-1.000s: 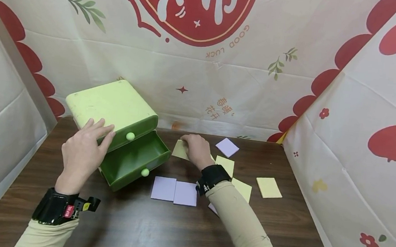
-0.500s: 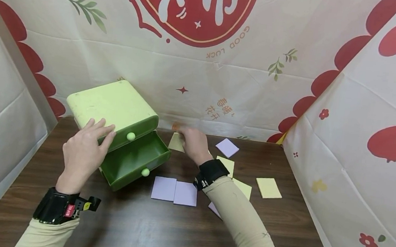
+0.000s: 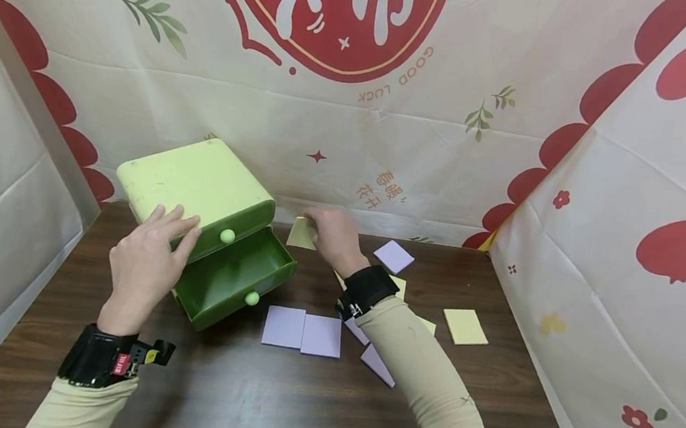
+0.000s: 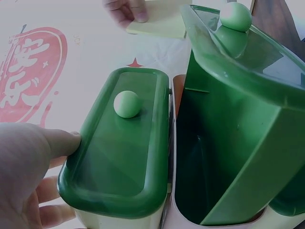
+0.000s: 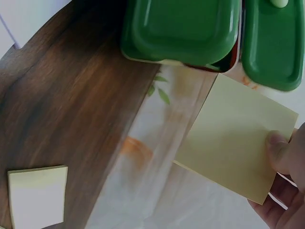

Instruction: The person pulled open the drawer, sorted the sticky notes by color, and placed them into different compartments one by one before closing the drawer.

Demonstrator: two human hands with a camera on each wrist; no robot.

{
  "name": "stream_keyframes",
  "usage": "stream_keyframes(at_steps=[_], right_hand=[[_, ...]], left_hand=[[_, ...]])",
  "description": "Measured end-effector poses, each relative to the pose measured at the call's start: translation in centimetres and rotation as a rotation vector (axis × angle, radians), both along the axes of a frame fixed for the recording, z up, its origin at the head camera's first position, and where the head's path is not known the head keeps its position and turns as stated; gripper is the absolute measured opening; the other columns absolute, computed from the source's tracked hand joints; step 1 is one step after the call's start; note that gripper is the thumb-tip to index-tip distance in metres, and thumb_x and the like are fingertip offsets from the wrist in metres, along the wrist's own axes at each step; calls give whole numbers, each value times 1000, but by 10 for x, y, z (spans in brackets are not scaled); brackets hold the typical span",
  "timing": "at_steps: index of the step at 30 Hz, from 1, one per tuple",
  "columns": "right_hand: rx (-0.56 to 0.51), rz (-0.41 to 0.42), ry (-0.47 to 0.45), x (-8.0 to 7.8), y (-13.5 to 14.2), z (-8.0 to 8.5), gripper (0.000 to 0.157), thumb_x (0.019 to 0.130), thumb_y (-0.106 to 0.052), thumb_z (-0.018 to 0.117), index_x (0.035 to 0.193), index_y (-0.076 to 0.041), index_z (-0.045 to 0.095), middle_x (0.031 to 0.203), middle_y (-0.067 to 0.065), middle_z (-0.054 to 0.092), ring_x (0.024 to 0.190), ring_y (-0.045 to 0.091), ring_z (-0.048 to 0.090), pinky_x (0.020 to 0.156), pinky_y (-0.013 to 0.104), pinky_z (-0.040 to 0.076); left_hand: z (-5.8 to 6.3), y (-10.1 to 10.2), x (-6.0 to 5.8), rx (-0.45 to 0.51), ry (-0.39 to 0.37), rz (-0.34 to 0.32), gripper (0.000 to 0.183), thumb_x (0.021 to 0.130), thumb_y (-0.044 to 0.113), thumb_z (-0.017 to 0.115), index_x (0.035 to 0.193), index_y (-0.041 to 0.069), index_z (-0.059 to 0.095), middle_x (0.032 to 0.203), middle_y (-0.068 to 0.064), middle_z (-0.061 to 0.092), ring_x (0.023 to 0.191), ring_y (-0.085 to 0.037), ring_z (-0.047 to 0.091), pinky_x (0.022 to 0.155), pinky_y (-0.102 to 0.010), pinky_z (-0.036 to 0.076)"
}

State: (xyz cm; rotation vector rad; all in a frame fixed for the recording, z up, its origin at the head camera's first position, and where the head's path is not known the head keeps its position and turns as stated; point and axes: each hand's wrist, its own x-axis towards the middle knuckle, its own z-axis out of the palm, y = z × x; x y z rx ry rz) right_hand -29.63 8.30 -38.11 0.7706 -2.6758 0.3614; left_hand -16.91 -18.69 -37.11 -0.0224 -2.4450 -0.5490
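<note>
- At the left hand [image 3: 146, 263], I see a smooth plastic cabinet [image 3: 202, 182], its drawer [image 3: 239, 276] glossy inside.
- In the right hand [image 3: 335, 238], a matt paper square [image 5: 233, 138].
- Below both hands, a wood-grained tabletop [image 3: 223, 397], faintly shiny.
- Beyond them, a creased, cloth-like backdrop [image 3: 235, 108].

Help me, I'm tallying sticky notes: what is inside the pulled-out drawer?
Within the pulled-out drawer, only bare green surfaces show. Its back end, inside the green cabinet, is covered or too dark to read.

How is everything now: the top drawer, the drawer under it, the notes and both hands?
Top drawer: shut
Drawer under it: pulled open
Held yellow note: lifted off the table
Other notes: lying flat on the table
Left hand: resting on the box
Right hand: pinching the yellow note
</note>
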Motion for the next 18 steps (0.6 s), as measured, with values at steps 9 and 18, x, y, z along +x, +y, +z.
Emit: stream_keyframes(at_steps=[9,18], right_hand=[[-1,114,186,20,-21,6,39,74,10,66,100,-17,75,96,-2,75,89,15,69,77,30,53],[43,259,203,42,-48,3,41,77,12,61,103,-18,75,96,-6,74,91,14,68,80,28,53]], left_hand=[[0,0,0,4,2,-1,28,92,31,67,116,17,74,126,-13,66,125,-38,57,37,-30,21],[-1,-2,-1,6,-5,-3,28,92,31,67,116,17,74,127,-13,66,126,-38,56,37,-29,21]])
